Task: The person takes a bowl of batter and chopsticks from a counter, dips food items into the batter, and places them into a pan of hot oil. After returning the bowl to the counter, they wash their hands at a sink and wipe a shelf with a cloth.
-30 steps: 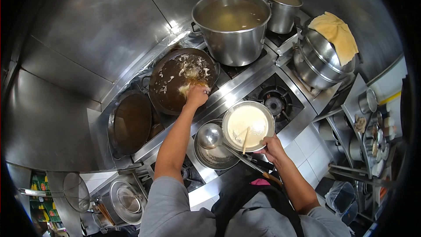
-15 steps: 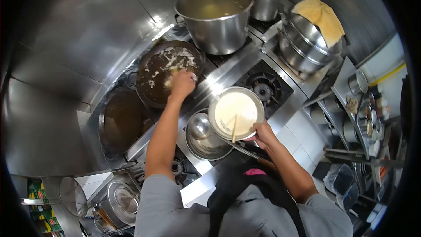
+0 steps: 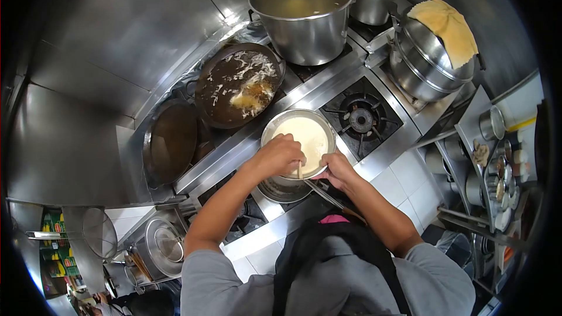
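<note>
Bowl [image 3: 331, 134] sits ctr of frame, a bit below mid: round, metal, pale rim, w/ smooth creamy-yellow batter [image 3: 311, 136] inside. R hand [image 3: 338, 169] grips its lower-R rim. L hand [image 3: 281, 155] is over the L side, fingers bunched narrow by wooden stick [image 3: 300, 170]; can't tell if it's gripped. Wok [image 3: 219, 108], upper L of ctr: dark oil, golden frying clump [image 3: 252, 97], pale bits.
</note>
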A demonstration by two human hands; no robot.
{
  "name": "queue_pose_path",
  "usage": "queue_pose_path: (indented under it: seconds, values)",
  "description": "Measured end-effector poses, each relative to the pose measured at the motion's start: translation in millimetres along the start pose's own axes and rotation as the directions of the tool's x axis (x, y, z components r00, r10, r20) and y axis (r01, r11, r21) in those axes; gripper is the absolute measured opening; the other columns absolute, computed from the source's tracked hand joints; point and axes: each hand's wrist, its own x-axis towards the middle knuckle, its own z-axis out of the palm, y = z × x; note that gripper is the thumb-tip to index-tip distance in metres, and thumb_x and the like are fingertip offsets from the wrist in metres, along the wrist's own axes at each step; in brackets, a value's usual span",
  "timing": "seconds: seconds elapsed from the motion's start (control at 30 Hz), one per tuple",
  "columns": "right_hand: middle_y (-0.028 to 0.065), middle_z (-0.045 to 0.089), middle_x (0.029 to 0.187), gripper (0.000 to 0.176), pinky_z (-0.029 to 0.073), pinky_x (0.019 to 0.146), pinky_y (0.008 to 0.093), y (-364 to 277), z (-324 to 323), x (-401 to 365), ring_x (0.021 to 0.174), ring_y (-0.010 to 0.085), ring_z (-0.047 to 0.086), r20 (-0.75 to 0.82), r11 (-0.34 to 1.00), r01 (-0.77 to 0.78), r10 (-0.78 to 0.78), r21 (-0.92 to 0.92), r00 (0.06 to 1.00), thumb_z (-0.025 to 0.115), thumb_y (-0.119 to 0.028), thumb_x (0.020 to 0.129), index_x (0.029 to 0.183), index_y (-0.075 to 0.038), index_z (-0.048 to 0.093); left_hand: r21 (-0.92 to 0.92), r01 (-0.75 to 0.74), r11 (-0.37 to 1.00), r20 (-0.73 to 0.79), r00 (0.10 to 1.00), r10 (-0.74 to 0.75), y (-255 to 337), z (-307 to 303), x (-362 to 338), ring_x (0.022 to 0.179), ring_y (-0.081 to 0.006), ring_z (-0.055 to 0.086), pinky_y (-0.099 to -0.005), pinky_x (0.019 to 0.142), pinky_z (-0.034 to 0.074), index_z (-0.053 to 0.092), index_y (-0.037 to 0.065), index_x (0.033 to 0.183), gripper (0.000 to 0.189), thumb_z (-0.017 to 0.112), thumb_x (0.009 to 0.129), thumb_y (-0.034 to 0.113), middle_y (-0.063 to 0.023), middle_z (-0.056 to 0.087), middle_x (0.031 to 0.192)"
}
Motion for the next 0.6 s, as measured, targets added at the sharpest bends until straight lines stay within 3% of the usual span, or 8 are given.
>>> queue_pose_path:
  seconds: [0.03,0.13,0.2,0.3,0.33,0.4,0.5,0.6]
  values:
    - [0.0194,0.056,0.127,0.076,0.066,0.065,0.0444,-0.1,0.4,5.1,0.098,0.0325,0.069,0.015,1.000,0.000,0.000,-0.014,1.000,0.047,0.005,0.076,0.149,-0.007,0.030,0.004,0.006,1.000,-0.003,1.000,-0.006,-0.3,-8.2,-3.4,0.078,-0.0288,0.058,-0.0394,0.077,0.047,0.076,0.013,0.087,0.012,0.072,0.076,0.009,-0.0049,0.065,0.078]
    - [0.0211,0.055,0.127,0.078,0.066,0.064,0.0438,-3.3,8.0,13.8,0.096,0.0334,0.069,0.025,0.999,0.016,-0.015,-0.030,1.000,0.046,0.005,0.076,0.151,-0.008,0.024,-0.106,0.167,0.980,-0.353,0.916,-0.194,-0.9,-40.8,-19.2,0.084,-0.0261,0.064,-0.0363,0.077,0.050,0.077,0.010,0.094,0.015,0.070,0.082,0.006,-0.0067,0.072,0.091]
    - [0.0224,0.055,0.128,0.081,0.065,0.062,0.0429,-7.1,12.0,19.1,0.095,0.0341,0.070,0.021,0.999,0.034,-0.034,-0.033,0.999,0.044,0.005,0.076,0.152,-0.009,0.019,-0.317,0.340,0.885,-0.474,0.752,-0.458,-1.1,-60.8,-29.9,0.088,-0.0231,0.067,-0.0345,0.079,0.053,0.076,0.004,0.096,0.012,0.068,0.088,0.004,-0.0103,0.074,0.099]
    - [0.0230,0.051,0.133,0.084,0.065,0.062,0.0423,-14.0,15.7,24.7,0.099,0.0347,0.069,0.039,0.999,0.025,-0.023,-0.043,0.999,0.044,0.006,0.076,0.154,-0.011,0.015,-0.437,0.285,0.853,-0.652,0.553,-0.519,-28.0,-86.6,-37.6,0.089,-0.0139,0.066,-0.0290,0.082,0.052,0.073,-0.003,0.098,0.016,0.063,0.098,0.009,-0.0076,0.073,0.094]
    - [0.0233,0.049,0.135,0.085,0.066,0.063,0.0425,-17.1,17.9,24.2,0.101,0.0350,0.069,0.028,0.998,0.023,-0.022,-0.055,0.999,0.044,0.006,0.076,0.154,-0.011,0.013,-0.482,0.405,0.777,-0.621,0.467,-0.629,-36.4,-97.7,-38.7,0.088,-0.0141,0.067,-0.0292,0.084,0.052,0.073,-0.003,0.100,0.019,0.062,0.099,0.012,-0.0076,0.074,0.092]
    - [0.0236,0.048,0.137,0.086,0.066,0.064,0.0426,-21.8,22.4,20.8,0.103,0.0354,0.068,0.018,0.997,0.023,-0.022,-0.068,1.000,0.043,0.006,0.076,0.154,-0.012,0.012,-0.352,0.448,0.822,-0.726,0.424,-0.542,-81.9,-99.9,-40.8,0.087,-0.0164,0.070,-0.0300,0.083,0.053,0.074,-0.002,0.103,0.022,0.061,0.099,0.016,-0.0099,0.075,0.091]
    - [0.0237,0.046,0.138,0.086,0.066,0.065,0.0430,-24.2,19.2,16.1,0.106,0.0364,0.067,0.018,0.995,0.066,-0.065,-0.072,0.998,0.043,0.005,0.076,0.154,-0.012,0.012,-0.265,0.591,0.762,-0.700,0.426,-0.573,-142.5,-79.2,-41.2,0.087,-0.0211,0.073,-0.0320,0.080,0.055,0.074,-0.001,0.104,0.024,0.063,0.098,0.019,-0.0129,0.076,0.094]
    - [0.0235,0.047,0.137,0.085,0.066,0.066,0.0437,-21.5,5.6,15.8,0.106,0.0368,0.067,0.002,0.995,0.071,-0.071,-0.074,0.997,0.044,0.005,0.076,0.154,-0.011,0.013,-0.178,0.675,0.716,-0.678,0.443,-0.586,-183.0,-44.5,-38.0,0.083,-0.0370,0.071,-0.0424,0.075,0.056,0.076,0.007,0.100,0.019,0.065,0.092,0.020,-0.0188,0.073,0.090]
